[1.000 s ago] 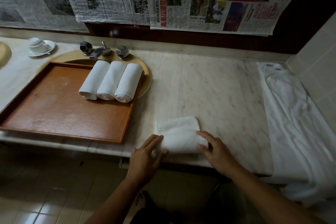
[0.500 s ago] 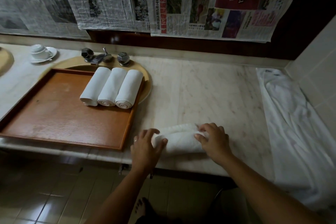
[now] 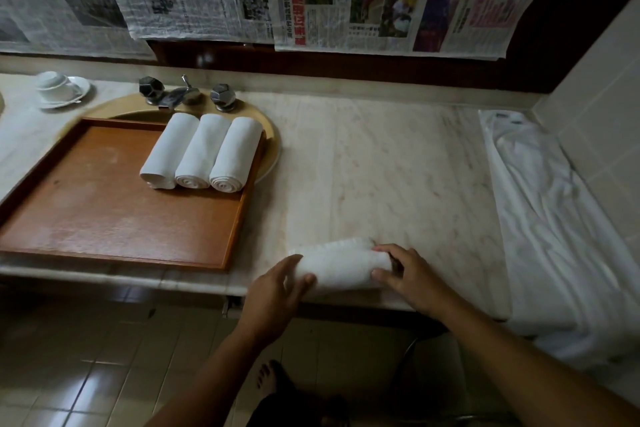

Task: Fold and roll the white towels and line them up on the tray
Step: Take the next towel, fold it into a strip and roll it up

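White rolled towel: lies at the marble tabletop's front edge, right of the wooden tray. Left hand and right hand grip its ends, fingers curled round it. Three rolled towels: side by side, tray's far right corner.

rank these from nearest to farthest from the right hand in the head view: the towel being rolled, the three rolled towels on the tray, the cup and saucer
1. The towel being rolled, under the right hand at the counter's front edge.
2. The three rolled towels, at the tray's back right corner.
3. The cup and saucer, far back left.
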A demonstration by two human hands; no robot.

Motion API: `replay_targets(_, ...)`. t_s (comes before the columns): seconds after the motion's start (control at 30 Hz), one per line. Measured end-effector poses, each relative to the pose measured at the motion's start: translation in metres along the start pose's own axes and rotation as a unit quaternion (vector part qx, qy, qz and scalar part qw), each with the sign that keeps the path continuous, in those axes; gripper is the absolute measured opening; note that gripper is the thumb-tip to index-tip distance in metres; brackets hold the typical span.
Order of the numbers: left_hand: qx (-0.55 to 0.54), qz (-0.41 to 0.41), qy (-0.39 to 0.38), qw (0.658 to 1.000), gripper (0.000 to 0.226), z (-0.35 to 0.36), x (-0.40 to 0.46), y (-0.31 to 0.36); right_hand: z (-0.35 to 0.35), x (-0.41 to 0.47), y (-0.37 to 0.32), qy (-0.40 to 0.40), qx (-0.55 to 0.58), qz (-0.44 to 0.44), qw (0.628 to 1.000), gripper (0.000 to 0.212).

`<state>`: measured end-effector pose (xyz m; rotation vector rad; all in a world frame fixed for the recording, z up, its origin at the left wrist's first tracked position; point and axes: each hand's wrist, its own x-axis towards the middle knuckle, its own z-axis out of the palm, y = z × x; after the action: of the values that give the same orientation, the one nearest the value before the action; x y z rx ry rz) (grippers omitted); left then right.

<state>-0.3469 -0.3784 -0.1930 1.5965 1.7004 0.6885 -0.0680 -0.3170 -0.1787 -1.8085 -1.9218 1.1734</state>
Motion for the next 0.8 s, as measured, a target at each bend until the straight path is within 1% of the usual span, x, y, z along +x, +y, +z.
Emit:
replay_targets(0.07,0.004,-0.021,0.003,1.000,0.058,-0.002,0.006,0.006,-0.003,0.006,-0.006,-0.012,0.022,0.005,1.000,0.050)
replay_targets(0.17,0.021,-0.072,0.003,0.997,0.052,-0.007,0.022,0.020,-0.007,0.022,-0.024,0.001,0.018,0.046,0.999,0.033)
replay_targets(0.2,0.034,-0.093,0.004,0.995,0.049,-0.009,0.027,0.025,-0.008,0.027,-0.029,0.009,0.007,0.059,0.998,0.031)
replay_targets(0.27,0.087,-0.137,0.014,0.987,0.051,-0.016,0.034,0.034,-0.010,0.036,-0.038,0.016,-0.013,0.089,0.996,0.036)
replay_targets(0.33,0.140,-0.191,0.006,0.972,0.061,-0.020,0.040,0.042,-0.011,0.042,-0.045,0.014,-0.033,0.128,0.991,0.047)
replay_targets(0.37,0.138,-0.224,-0.009,0.965,0.066,-0.021,0.042,0.044,-0.012,0.043,-0.049,0.013,-0.042,0.151,0.988,0.054)
replay_targets(0.43,0.088,-0.277,-0.039,0.956,0.070,-0.021,0.047,0.047,-0.015,0.045,-0.059,0.008,-0.040,0.193,0.980,0.064)
replay_targets(0.5,0.033,-0.303,-0.052,0.951,0.067,-0.024,0.050,0.052,-0.019,0.044,-0.065,-0.009,-0.009,0.223,0.975,0.068)
replay_targets(0.57,-0.041,-0.322,-0.040,0.945,0.064,-0.027,0.051,0.056,-0.021,0.043,-0.061,-0.026,0.069,0.237,0.969,0.067)
replay_targets(0.67,-0.157,-0.353,-0.007,0.922,0.071,-0.029,0.048,0.058,-0.020,0.035,-0.052,-0.034,0.210,0.249,0.945,0.069)
replay_targets(0.73,-0.221,-0.367,-0.010,0.904,0.076,-0.030,0.046,0.055,-0.016,0.031,-0.046,-0.021,0.250,0.256,0.933,0.071)
replay_targets(0.8,-0.269,-0.375,-0.035,0.887,0.079,-0.033,0.045,0.055,-0.015,0.027,-0.043,-0.009,0.284,0.259,0.923,0.066)
